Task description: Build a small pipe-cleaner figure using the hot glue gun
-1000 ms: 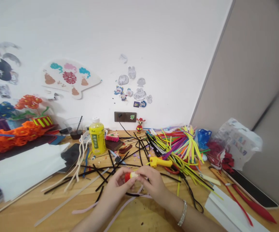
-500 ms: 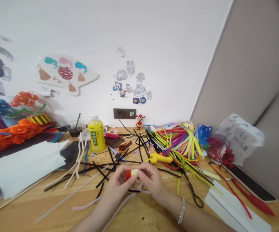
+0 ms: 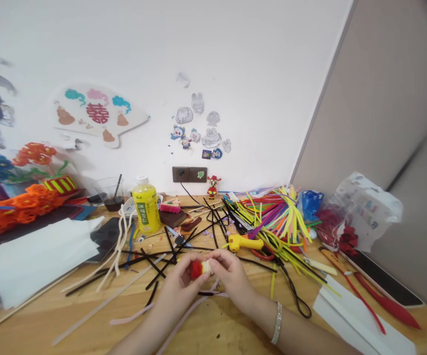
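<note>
- The fingers (image 3: pixel 213 265) of both hands are narrow and close together, and they pinch one small piece from two sides.
- The left hand (image 3: pixel 180 286) holds the red side of this piece, and the right hand (image 3: pixel 232 282) holds the pale side. The two hands touch the piece at the same time.
- The small red and cream pipe-cleaner bundle (image 3: pixel 200 268) is in the air between the hands, above the wooden table (image 3: pixel 202 330). Its exact shape is mostly hidden by the fingers.
- A silver bracelet (image 3: pixel 277 323) is around the right wrist.
- Under and beside the hands lie many loose black pipe cleaners (image 3: pixel 169 254), crossing each other. Long pale pink pipe cleaners (image 3: pixel 132 320) lie nearer to the person.
- Just past the right hand is a yellow glue gun (image 3: pixel 245 242), beside a big pile of colourful pipe cleaners (image 3: pixel 272 217).
- Farther to the left stand a yellow plastic bottle (image 3: pixel 146 209) and a clear cup with dark liquid (image 3: pixel 113 198).
- Orange pipe-cleaner flowers (image 3: pixel 14 212) lie at the far left of the table, well apart from the hands.
- A clear plastic bag (image 3: pixel 368 209) leans at the right corner, near the wall.
</note>
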Demonstrator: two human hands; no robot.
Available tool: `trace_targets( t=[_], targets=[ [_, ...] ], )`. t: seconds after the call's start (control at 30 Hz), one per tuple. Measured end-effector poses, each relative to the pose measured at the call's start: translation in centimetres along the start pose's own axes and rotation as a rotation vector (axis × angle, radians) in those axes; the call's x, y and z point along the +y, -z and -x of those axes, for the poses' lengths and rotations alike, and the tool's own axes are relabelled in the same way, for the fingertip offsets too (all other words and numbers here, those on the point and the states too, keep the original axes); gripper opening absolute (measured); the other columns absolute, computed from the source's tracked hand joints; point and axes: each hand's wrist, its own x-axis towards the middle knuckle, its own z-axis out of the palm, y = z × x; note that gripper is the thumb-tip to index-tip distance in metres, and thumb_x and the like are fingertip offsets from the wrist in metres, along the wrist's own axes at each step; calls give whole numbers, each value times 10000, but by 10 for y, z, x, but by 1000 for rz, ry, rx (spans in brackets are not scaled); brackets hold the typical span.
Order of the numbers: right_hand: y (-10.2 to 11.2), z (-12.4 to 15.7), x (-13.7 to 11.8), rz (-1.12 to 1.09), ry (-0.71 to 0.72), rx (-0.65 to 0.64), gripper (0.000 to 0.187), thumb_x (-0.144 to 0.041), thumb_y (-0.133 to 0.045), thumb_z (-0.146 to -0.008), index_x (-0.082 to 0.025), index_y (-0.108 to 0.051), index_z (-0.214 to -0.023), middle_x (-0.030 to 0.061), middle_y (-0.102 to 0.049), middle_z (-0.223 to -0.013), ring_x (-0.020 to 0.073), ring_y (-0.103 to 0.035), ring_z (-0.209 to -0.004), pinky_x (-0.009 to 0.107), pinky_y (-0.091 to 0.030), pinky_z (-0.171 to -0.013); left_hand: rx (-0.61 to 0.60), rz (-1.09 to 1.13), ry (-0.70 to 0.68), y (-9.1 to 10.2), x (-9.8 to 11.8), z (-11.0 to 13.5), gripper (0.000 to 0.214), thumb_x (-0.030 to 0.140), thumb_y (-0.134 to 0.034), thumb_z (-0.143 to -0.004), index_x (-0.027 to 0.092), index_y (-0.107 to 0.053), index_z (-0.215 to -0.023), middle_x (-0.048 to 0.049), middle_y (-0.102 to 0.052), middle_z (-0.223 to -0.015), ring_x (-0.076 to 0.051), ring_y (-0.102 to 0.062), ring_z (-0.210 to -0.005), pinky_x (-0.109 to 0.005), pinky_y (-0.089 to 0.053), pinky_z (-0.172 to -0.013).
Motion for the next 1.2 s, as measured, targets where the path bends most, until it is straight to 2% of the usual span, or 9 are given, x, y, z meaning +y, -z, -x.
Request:
trace_targets(
  t=[0.2,0.43,0.53,0.63,0.73,0.83,0.93,1.1,1.2],
  targets=[
    [-10,1,3,-326,-161,64,263,-385,-649,-715,-159,-586,-834,17,-611,-755,132,-571,-649,258,-469,-630,44,75,70,2,-3,-5,380,395,-779,-496,178,-615,-761,-13,-652,-730,-206,-600,-740,-305,-472,-700],
    [-18,5,1,-547,-286,-106,370,-378,-717,-680,-159,-533,-915,17,-611,-790,105,-597,-652,240,-467,-651,42,144,162,8,-8,-3,384,467,-705,-604,172,-677,-848,-64,-707,-824,-236,-628,-761,-310,-486,-675],
    [-17,4,5,-517,-297,-106,428,-412,-715,-672,-179,-496,-957,-7,-608,-735,96,-591,-600,225,-466,-601,4,198,199,6,-9,-1,407,477,-687,-630,180,-667,-907,-68,-708,-869,-235,-633,-772,-315,-489,-675],
    [-13,0,9,-388,-304,-95,437,-506,-644,-702,-192,-471,-952,-29,-591,-640,85,-537,-478,200,-424,-482,-38,249,221,4,-8,-1,352,451,-660,-682,171,-652,-895,-50,-691,-768,-209,-626,-710,-311,-483,-656],
    [-5,-5,7,-197,-205,-24,424,-559,-564,-739,-194,-490,-941,-54,-531,-564,75,-451,-417,184,-345,-416,-71,276,224,4,-6,-1,297,429,-632,-726,154,-653,-837,-41,-662,-747,-160,-591,-675,-269,-462,-647],
    [4,-9,-2,-19,-77,-19,408,-523,-548,-769,-190,-547,-1005,-43,-518,-587,95,-463,-492,206,-356,-468,-124,277,241,4,-7,-2,310,429,-658,-703,139,-666,-812,-29,-626,-710,-125,-547,-621,-234,-443,-602],
    [10,-11,-10,104,-16,-97,339,-483,-559,-774,-175,-614,-906,3,-577,-718,130,-520,-643,240,-402,-579,-194,258,267,3,-13,-3,353,456,-687,-657,117,-673,-758,-20,-588,-649,-112,-524,-568,-243,-446,-578],
    [12,-14,-6,74,-113,-70,319,-485,-575,-748,-168,-560,-779,-36,-499,-626,96,-439,-537,206,-348,-495,-174,148,226,2,-24,-10,515,544,-705,-553,123,-630,-840,-17,-589,-625,-123,-531,-497,-280,-461,-532],
    [10,-14,-1,19,-158,-50,334,-507,-549,-755,-177,-516,-798,-45,-472,-613,81,-390,-477,193,-311,-437,-94,25,122,4,-23,-9,495,458,-748,-522,154,-598,-882,-47,-642,-735,-183,-591,-642,-309,-480,-628]
  ],
)
